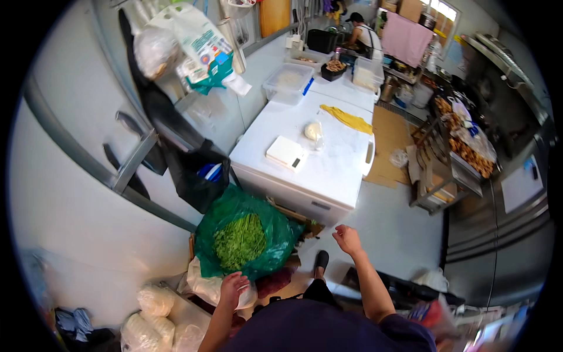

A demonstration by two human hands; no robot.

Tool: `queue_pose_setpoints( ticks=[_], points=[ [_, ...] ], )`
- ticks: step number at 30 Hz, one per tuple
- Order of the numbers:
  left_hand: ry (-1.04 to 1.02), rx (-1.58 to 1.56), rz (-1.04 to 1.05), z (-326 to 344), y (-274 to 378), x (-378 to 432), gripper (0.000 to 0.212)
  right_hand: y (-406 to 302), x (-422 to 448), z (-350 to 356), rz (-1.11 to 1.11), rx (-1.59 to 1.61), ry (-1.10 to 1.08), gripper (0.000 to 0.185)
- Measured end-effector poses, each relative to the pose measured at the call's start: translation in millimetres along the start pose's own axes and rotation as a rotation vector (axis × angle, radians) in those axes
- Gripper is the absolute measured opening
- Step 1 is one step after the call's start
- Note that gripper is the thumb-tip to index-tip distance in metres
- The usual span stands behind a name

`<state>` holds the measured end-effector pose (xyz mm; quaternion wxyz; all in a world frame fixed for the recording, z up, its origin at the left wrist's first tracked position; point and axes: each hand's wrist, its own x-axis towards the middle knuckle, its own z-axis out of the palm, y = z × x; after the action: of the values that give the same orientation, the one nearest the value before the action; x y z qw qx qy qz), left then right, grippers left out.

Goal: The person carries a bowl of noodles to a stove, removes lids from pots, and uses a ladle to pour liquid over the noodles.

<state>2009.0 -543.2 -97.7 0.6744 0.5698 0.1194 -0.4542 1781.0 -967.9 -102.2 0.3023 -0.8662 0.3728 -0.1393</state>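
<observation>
My left hand [233, 288] holds nothing, its fingers loosely bent. Just beyond it, a green plastic bag [281, 224] lies opened around a heap of leafy green herbs [239, 242]. A white plastic sack [204, 281] is beneath the bag's near side. My right hand [347, 240], also without anything in it, is lightly curled above the floor near the front corner of a white chest freezer [325, 189]. On the freezer lid are a white kitchen scale [286, 152], a pale lump in clear plastic [313, 131] and a yellow cloth [347, 118].
Clear plastic bins [288, 81] stand farther back, near a person [367, 39] bent over the sink area. A metal rack [440, 176] and stainless-steel cabinet [475, 246] line the right side. Cardboard [387, 145] covers part of the floor. Wrapped bundles [154, 325] sit lower left.
</observation>
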Motion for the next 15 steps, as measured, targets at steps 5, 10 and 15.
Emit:
queue_pose_setpoints(
  ticks=[5, 10, 15],
  points=[
    [0.041, 0.15, 0.047, 148.2, 17.0, 63.2, 0.041, 47.5, 82.5, -33.0, -0.023, 0.051, -0.058, 0.03],
    [-0.014, 1.037, 0.611, 289.6, 79.5, 165.8, 0.065, 108.7, 104.7, -77.8, 0.093, 0.151, -0.051, 0.03],
    [0.098, 1.487, 0.741, 394.4, 164.6, 265.7, 0.1, 173.6, 87.7, -109.9, 0.194, -0.011, -0.064, 0.03]
  ],
)
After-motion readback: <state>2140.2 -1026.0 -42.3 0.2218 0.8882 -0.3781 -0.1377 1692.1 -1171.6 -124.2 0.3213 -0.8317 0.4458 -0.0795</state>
